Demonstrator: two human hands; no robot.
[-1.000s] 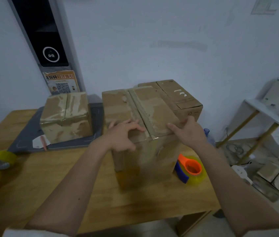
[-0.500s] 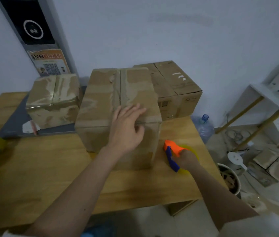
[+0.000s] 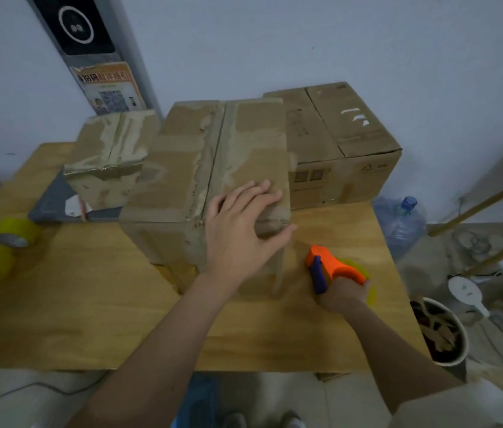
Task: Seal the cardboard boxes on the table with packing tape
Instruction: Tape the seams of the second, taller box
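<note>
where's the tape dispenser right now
In the head view the orange tape dispenser sits on the wooden table, right of the middle cardboard box, with the right hand gripping it.

Brown boxes (image 3: 213,168) showing pale tape streaks, orange-and-blue dispenser (image 3: 330,268) holding yellow tape, yellow rolls (image 3: 0,245) lying on tan wood-grain table (image 3: 90,304), grey mat (image 3: 51,200) underlying

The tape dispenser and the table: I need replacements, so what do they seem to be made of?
The tape dispenser, gripped by the right hand, looks like moulded plastic: uniform orange body, blue front piece, smooth matte surface. The table appears to be light wood or wood veneer, with visible grain; which one cannot be told.
</note>
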